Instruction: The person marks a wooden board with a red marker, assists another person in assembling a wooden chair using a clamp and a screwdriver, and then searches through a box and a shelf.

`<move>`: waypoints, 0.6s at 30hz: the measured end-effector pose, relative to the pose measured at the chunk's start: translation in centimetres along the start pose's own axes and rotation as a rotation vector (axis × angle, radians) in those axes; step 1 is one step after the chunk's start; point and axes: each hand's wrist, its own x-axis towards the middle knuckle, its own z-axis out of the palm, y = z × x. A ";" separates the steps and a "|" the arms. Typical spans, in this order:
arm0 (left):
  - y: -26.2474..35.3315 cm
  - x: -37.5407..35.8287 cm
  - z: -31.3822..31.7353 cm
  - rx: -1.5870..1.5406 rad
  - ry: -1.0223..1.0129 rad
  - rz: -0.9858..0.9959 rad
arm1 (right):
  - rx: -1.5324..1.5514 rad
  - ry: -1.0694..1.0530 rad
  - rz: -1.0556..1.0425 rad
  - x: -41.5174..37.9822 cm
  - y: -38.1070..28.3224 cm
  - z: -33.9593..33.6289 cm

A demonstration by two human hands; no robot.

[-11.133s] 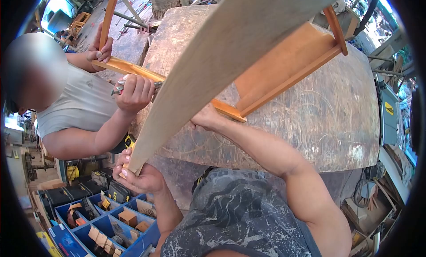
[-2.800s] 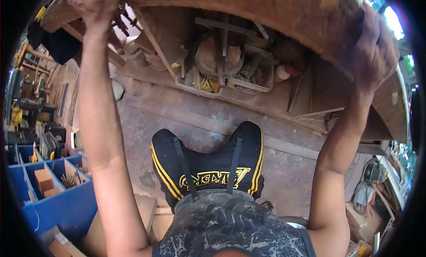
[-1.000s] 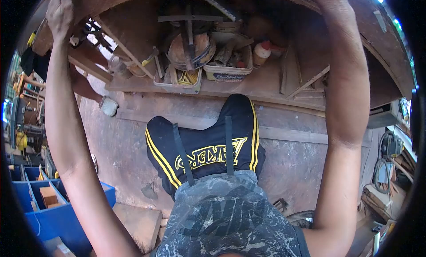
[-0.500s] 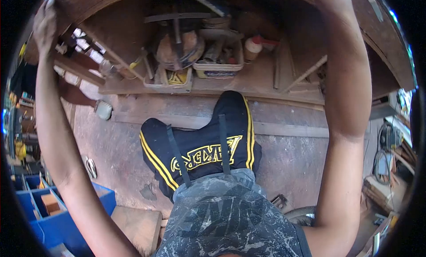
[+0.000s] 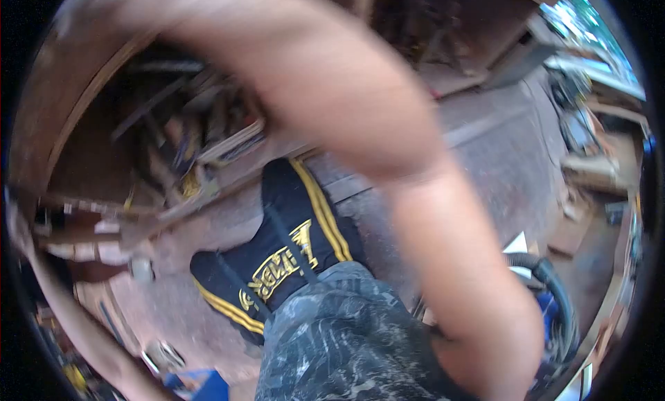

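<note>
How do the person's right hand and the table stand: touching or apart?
Cannot tell. In the head view, blur smears the right hand where it overlaps the table, so neither contact nor gap shows plainly.

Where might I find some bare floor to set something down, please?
The clearest floor looks to be right of the black trousers, between the right arm and the cluttered right-hand edge with its hose. Another patch lies between the trousers and the left arm. The shelf beneath the table is crowded and blurred.
</note>
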 end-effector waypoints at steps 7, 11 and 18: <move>-5.6 -0.1 -2.5 0.000 -0.072 0.341 | -0.037 0.293 0.271 0.9 -2.1 -0.6; -5.2 0.9 -2.7 0.008 -0.037 0.477 | -0.480 0.339 0.514 0.6 -2.7 0.5; 0.5 2.1 -3.1 0.211 0.056 0.310 | -1.455 0.512 0.826 2.6 -1.4 4.6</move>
